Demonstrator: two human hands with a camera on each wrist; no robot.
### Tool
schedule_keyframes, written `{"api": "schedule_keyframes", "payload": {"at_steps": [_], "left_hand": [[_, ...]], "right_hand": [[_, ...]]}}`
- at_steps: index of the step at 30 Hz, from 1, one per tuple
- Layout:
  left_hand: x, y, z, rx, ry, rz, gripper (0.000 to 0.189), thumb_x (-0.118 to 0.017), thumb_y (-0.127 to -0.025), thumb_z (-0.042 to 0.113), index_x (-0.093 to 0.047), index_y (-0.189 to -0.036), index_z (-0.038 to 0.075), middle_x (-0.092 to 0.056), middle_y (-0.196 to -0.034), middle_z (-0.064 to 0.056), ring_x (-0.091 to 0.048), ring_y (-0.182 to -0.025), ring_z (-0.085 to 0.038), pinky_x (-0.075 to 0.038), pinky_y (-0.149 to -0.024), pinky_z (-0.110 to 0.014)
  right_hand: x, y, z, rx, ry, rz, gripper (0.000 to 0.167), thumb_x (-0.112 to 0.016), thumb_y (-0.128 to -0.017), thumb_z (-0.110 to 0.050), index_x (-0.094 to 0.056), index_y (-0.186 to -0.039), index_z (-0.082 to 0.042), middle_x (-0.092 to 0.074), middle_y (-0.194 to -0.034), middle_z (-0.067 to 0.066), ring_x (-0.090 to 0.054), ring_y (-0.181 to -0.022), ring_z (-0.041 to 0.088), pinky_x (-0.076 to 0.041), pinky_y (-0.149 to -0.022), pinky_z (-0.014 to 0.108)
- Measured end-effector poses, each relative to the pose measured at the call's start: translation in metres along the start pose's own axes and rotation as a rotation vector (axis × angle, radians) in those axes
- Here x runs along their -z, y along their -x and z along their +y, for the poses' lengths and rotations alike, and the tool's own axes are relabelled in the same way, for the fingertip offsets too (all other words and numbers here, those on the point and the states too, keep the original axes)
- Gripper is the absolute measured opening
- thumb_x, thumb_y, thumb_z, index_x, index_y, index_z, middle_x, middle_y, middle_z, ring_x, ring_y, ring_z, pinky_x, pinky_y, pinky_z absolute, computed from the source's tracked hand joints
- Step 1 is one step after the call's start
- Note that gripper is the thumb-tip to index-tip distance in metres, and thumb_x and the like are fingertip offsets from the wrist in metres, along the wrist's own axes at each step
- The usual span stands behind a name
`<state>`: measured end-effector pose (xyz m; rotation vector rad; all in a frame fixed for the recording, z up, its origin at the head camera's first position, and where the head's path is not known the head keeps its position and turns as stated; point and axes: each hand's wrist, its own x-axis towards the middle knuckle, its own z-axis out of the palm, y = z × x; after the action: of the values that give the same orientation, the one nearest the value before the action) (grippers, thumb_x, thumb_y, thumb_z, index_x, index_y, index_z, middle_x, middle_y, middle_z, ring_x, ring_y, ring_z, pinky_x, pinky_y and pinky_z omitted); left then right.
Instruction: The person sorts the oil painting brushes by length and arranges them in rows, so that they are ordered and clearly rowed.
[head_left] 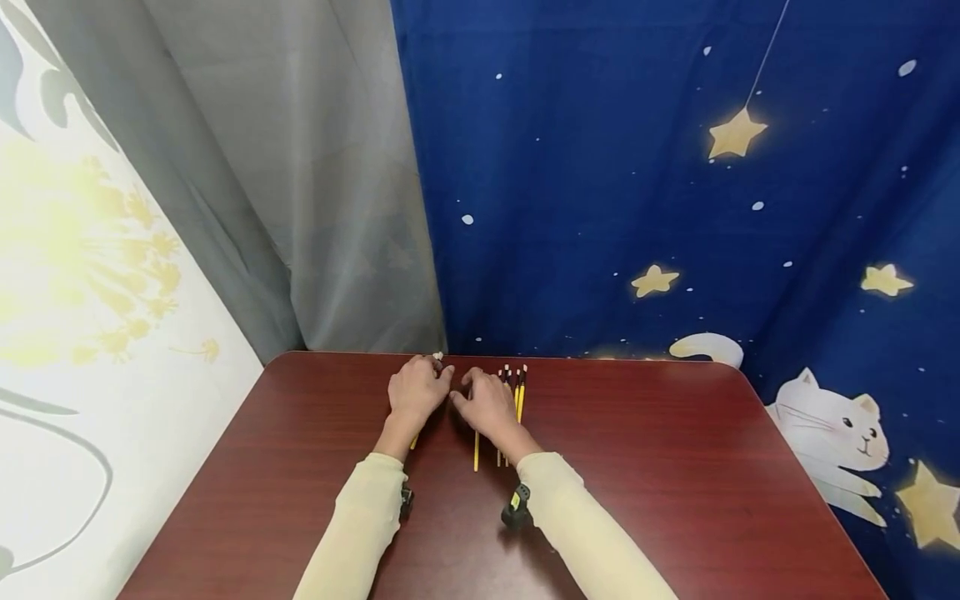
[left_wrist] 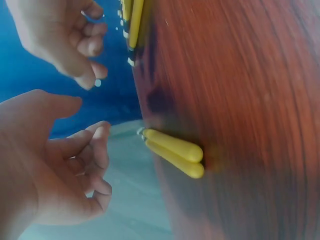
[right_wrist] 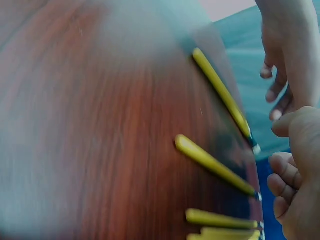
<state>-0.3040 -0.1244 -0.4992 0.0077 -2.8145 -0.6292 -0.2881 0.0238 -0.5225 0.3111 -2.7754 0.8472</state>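
Several slim yellow-handled paintbrushes with black bands and white tips lie on the table, tips toward its far edge. My left hand hovers over the leftmost brushes, which show as a pair in the left wrist view. Its fingers are loosely bent and hold nothing. My right hand is just to the right, above a single brush, its fingers bent and empty. Beside its wrist lies a group of brushes, partly hidden by the right hand and forearm.
The dark red wooden table stretches out on both sides of my hands. Behind its far edge hang a grey curtain and a blue curtain with stars and a cat. Small dark cameras sit at my wrists.
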Motion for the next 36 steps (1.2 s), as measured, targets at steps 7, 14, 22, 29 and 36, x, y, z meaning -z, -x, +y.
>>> {"api": "schedule_keyframes", "payload": {"at_steps": [7,14,22,29,36], "left_hand": [[-0.003,0.001,0.01,-0.023,0.014,0.0,0.034,-0.072,-0.098,0.043,-0.079,-0.106,0.011,-0.075,-0.103,-0.008,-0.073,-0.093,-0.033,-0.058,-0.084,-0.052],[-0.007,0.002,0.017,-0.046,0.033,-0.007,0.032,-0.072,-0.099,0.041,-0.08,-0.107,0.011,-0.075,-0.103,-0.007,-0.072,-0.094,-0.03,-0.058,-0.084,-0.05],[-0.012,0.005,0.023,-0.078,0.058,-0.014,0.027,-0.07,-0.101,0.035,-0.078,-0.11,0.011,-0.072,-0.105,-0.009,-0.066,-0.104,-0.032,-0.051,-0.091,-0.053],[-0.013,0.007,0.027,-0.132,0.062,-0.05,0.027,-0.074,-0.098,0.035,-0.077,-0.111,0.012,-0.071,-0.102,-0.006,-0.064,-0.098,-0.026,-0.048,-0.092,-0.05],[-0.013,0.01,0.031,-0.151,0.04,-0.126,0.022,-0.077,-0.097,0.033,-0.077,-0.109,0.015,-0.067,-0.095,-0.002,-0.06,-0.091,-0.023,-0.046,-0.088,-0.045]], "right_hand": [[0.019,0.001,0.027,-0.044,-0.015,0.052,0.03,-0.076,-0.094,-0.037,-0.072,-0.112,-0.012,-0.066,-0.075,-0.004,-0.065,-0.077,0.019,-0.051,-0.086,0.044],[0.034,0.006,0.053,-0.081,0.004,0.115,0.025,-0.075,-0.095,-0.034,-0.073,-0.108,-0.013,-0.067,-0.077,-0.003,-0.065,-0.085,0.022,-0.05,-0.086,0.043],[0.047,0.013,0.079,-0.131,0.0,0.151,0.017,-0.072,-0.097,-0.031,-0.075,-0.104,-0.015,-0.066,-0.073,-0.002,-0.066,-0.085,0.026,-0.052,-0.089,0.045],[0.05,0.018,0.098,-0.2,0.013,0.128,0.01,-0.073,-0.097,-0.029,-0.072,-0.095,-0.019,-0.064,-0.068,-0.003,-0.064,-0.073,0.023,-0.054,-0.076,0.044],[0.047,0.02,0.102,-0.216,0.019,0.06,0.015,-0.075,-0.096,-0.035,-0.071,-0.089,-0.023,-0.065,-0.066,-0.006,-0.063,-0.069,0.02,-0.053,-0.074,0.041]]}}
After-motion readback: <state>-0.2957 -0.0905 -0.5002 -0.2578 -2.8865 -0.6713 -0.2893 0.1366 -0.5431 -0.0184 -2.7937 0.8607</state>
